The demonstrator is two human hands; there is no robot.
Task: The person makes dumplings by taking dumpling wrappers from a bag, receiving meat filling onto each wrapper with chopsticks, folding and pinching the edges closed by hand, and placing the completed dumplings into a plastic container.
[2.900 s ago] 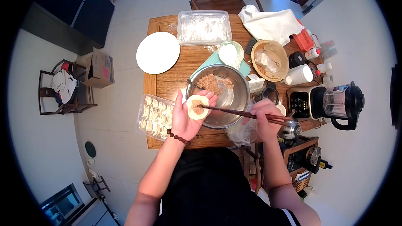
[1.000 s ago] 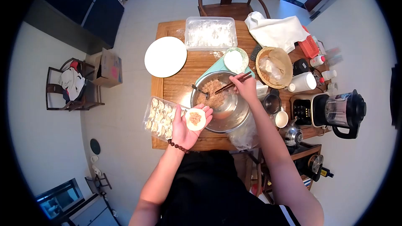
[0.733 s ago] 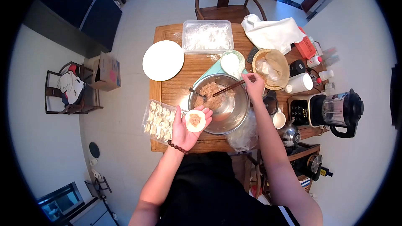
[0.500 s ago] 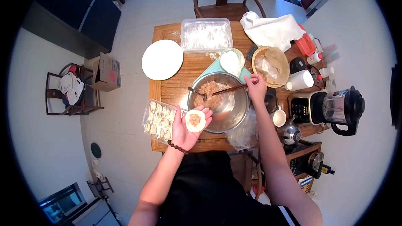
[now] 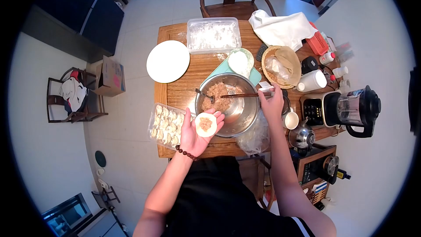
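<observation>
My left hand (image 5: pixel 191 138) lies palm up with its fingers spread, holding a round dumpling wrapper (image 5: pixel 212 132) with a mound of minced filling (image 5: pixel 205 124) in its middle. It is by the near left rim of a steel mixing bowl (image 5: pixel 250 120). My right hand (image 5: pixel 272 103), at the bowl's right rim, grips a pair of dark chopsticks (image 5: pixel 244 95). Their tips reach into the meat filling (image 5: pixel 218 91) inside the bowl, where a spoon (image 5: pixel 204 95) also rests. Left of my left hand, a clear tray (image 5: pixel 153 134) contains several folded dumplings (image 5: pixel 164 120).
A white plate (image 5: pixel 168 61) and a floured plastic container (image 5: pixel 213 36) sit farther back. Behind the bowl is a small bowl of white powder (image 5: pixel 240 63). To the right are a basket (image 5: pixel 294 66), a white cup (image 5: pixel 290 120), a kettle (image 5: pixel 301 136) and a blender (image 5: pixel 353 111).
My right hand has shifted slightly down and right, and the chopsticks now lie more level. The wrapper stays on my left palm. The whole view has shifted slightly.
</observation>
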